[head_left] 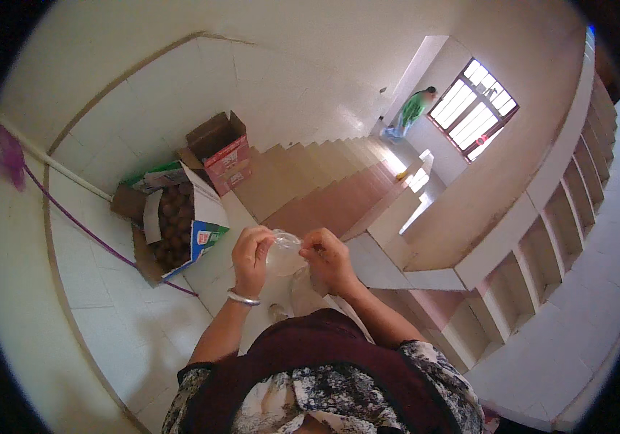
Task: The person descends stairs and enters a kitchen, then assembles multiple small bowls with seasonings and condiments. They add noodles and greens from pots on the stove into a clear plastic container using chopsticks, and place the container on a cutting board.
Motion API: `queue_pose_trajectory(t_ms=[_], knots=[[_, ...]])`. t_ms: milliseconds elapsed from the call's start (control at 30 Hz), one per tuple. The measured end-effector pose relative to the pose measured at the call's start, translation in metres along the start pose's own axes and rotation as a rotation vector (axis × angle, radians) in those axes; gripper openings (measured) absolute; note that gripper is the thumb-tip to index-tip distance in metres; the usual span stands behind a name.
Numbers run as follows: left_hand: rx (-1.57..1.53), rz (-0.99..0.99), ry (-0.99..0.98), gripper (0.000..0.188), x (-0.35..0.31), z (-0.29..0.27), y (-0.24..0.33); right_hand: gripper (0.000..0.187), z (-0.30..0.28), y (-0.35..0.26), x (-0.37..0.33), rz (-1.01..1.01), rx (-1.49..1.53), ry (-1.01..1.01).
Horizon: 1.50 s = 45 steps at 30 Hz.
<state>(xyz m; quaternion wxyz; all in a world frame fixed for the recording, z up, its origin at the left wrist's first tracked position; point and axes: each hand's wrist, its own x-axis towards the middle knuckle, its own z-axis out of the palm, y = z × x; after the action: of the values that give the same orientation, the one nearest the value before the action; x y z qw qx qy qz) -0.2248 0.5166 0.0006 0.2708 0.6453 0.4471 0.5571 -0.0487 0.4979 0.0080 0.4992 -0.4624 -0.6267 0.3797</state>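
Observation:
Between my hands, in front of my body, is a clear, thin plastic bag (pixel 285 259). My left hand (pixel 251 249), with a silver bangle at its wrist, pinches the bag's left edge. The fingers of my right hand (pixel 327 258) are closed on its right edge. The bag's mouth is spread between the two pinches, and its lower part hangs down, see-through and hard to make out. Nearest to my left hand stands an open cardboard box (pixel 212 207) filled with brown, egg-shaped things (pixel 175 224); their kind cannot be told.
Behind the box is a second open carton (pixel 228 163), red and pink. Stairs (pixel 324 177) lead down ahead to a landing by a barred window (pixel 473 108), where a person in green (pixel 413 110) bends. A stair wall (pixel 426 278) rises at right. A purple cord (pixel 82 228) runs along the left wall.

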Motion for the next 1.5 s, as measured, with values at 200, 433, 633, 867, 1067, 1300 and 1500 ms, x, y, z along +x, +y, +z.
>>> queue_pose_trajectory(t_ms=[200,433,633,867,1067,1300,1500], knots=[[-0.479,-0.579,0.011,0.015,0.055,0.062,-0.043,0.018,-0.021,0.032,0.042,0.268,-0.284,0.006],[-0.475,-0.530,-0.145,0.017,0.153,0.123,-0.099,0.018,-0.046,0.094,0.138,0.032,-0.285,0.018],[0.057,0.059,-0.367,0.046,0.228,0.144,-0.134,0.013,-0.081,0.124,0.220,0.222,-0.100,0.084],[-0.339,-0.202,-0.636,0.047,0.319,0.202,-0.179,0.012,-0.116,0.150,0.305,0.215,-0.078,0.183],[-0.265,-0.021,-0.692,0.028,0.412,0.245,-0.255,0.012,-0.107,0.193,0.389,0.386,-0.027,0.434],[-0.222,0.163,-0.972,0.014,0.481,0.298,-0.307,0.012,-0.106,0.245,0.442,0.424,-0.120,0.605],[-0.237,0.227,-1.033,0.012,0.513,0.368,-0.332,0.012,-0.146,0.286,0.470,0.457,-0.131,0.665]])
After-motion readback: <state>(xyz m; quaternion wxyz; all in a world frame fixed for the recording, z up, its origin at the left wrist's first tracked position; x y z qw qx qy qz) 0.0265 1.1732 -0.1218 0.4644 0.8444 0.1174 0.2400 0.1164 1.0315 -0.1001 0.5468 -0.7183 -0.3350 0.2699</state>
